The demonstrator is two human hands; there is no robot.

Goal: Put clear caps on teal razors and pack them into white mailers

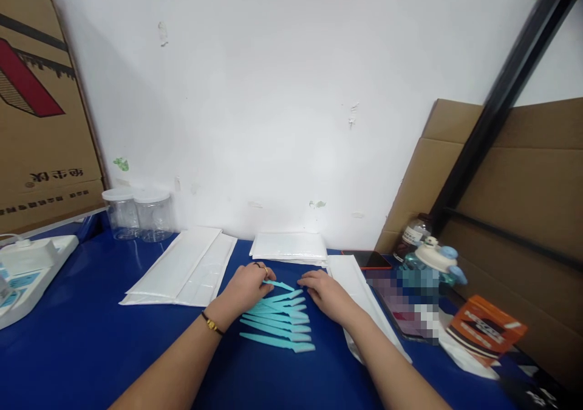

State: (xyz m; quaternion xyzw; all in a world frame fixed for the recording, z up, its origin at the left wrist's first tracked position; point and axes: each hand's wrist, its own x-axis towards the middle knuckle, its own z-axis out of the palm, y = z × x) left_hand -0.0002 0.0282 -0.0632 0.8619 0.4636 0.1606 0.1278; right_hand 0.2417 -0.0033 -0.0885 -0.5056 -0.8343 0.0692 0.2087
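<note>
Several turquoise eyebrow razors lie in a fanned row on the blue table, their handles to the left and their capped blades to the right. My left hand is above the far end of this row, thumb and fingers closed on the handle end of one more eyebrow razor, which points right. Just right of the blades is my right hand, its fingers stretched out over the table and nothing visible in them. The right forearm passes over a white padded envelope.
White padded envelopes lie left and against the wall. Clear jars and a power strip stand left. On the right are a phone, a teal bottle, an orange pouch and cardboard.
</note>
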